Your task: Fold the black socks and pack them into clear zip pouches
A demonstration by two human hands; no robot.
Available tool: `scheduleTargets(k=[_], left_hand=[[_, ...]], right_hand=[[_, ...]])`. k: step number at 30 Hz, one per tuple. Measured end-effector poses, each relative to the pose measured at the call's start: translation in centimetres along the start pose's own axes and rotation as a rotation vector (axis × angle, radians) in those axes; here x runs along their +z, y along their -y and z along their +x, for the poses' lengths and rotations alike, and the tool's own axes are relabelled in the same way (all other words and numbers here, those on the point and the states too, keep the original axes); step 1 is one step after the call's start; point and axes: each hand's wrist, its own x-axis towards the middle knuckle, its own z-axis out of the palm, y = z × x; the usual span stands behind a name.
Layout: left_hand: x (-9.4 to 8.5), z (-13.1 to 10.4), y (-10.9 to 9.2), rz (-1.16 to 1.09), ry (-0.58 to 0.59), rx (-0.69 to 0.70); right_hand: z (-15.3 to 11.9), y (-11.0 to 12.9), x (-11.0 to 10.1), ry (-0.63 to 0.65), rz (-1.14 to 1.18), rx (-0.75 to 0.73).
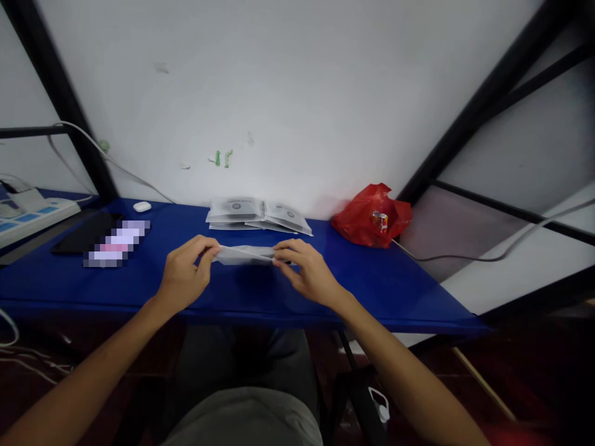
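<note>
While both hands (188,272) (304,269) pinch it, the white packet (244,256) lies between.

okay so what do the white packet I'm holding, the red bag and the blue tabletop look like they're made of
White packet: probably paper or thin plastic film; it's pale and thin with straight edges, but the look doesn't settle which.
Red bag: likely thin, shiny plastic, given its crinkles and highlights.
Blue tabletop: smooth and evenly coloured, perhaps laminate or a plastic covering.
</note>
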Motion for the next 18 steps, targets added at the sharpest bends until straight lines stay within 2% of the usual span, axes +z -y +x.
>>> scheduleTargets(k=[3,6,8,13,18], left_hand=[[-0.1,-0.1,0.5,-0.063,0.118,-0.020],[0.3,-0.2,0.5,-0.109,0.259,0.034],[0.6,-0.2,0.4,-0.114,0.293,0.081],[1.3,-0.4,0.5,-0.094,0.230,0.161],[0.8,-1.0,1.6,-0.036,0.159,0.206]], right_hand=[[-0.7,-0.6,-0.3,0.012,-0.083,0.024],[-1.0,-0.6,-0.3,0.018,-0.124,0.031],[-1.1,-0.3,-0.3,0.019,-0.147,0.036],[-1.0,0.1,0.0,0.023,-0.174,-0.024],[-1.7,-0.6,-0.3,0.015,-0.232,-0.080]])
